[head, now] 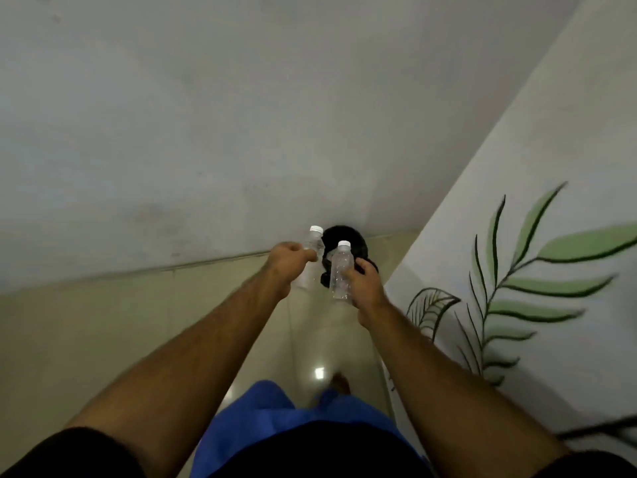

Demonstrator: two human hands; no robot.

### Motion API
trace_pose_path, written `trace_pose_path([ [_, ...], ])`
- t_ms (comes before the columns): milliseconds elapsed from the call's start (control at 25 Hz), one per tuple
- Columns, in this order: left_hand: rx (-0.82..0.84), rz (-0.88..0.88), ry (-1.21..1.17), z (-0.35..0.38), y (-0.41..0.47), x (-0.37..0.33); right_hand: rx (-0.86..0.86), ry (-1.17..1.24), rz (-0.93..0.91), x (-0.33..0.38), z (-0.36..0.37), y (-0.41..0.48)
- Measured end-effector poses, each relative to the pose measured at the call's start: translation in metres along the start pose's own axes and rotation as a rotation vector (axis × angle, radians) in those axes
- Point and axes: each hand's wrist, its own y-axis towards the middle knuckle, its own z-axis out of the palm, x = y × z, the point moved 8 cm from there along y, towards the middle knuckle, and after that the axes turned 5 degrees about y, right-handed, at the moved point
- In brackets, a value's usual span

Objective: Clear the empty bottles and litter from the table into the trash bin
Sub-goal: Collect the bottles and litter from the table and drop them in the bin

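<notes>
While we look down along both bare forearms, our left hand [287,262] wraps its grip around a clear plastic bottle [311,258] with a white screw cap, fingers curled across its smooth, cylindrical body just below the shoulder. Our right hand [365,282] closes its grip on a second clear bottle [340,270], also white-capped, its thin ribbed wall showing faint crinkles and no liquid that we can make out. Both bottles stand nearly upright, side by side and just apart. Directly beyond the two grips, partly hidden behind the bottles, sits a round black trash bin [348,243] lined with what looks like a dark, soft bag, set on the floor [138,322] where glossy pale tiles meet a matte grey wall [206,115]. To the right of our right grip runs a white wall painted with green leaf shapes [551,288] outlined in black.
</notes>
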Motion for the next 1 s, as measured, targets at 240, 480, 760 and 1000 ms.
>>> trace_pose_path([
  [240, 0.189, 0.017, 0.273, 0.041, 0.161, -0.071, -0.204, -0.078, -0.018, 0.035, 0.012, 0.144],
  [480, 0.435, 0.065, 0.655, 0.128, 0.358, -0.068, -0.499, 0.072, 0.170, -0.021, 0.015, 0.297],
  [760, 0.579, 0.127, 1.006, 0.241, 0.543, 0.038, -0.612, 0.096, 0.299, -0.146, 0.000, 0.477],
  [1000, 0.546, 0.166, 1.176, 0.288, 0.633, 0.128, -0.735, -0.035, 0.345, -0.212, -0.004, 0.565],
])
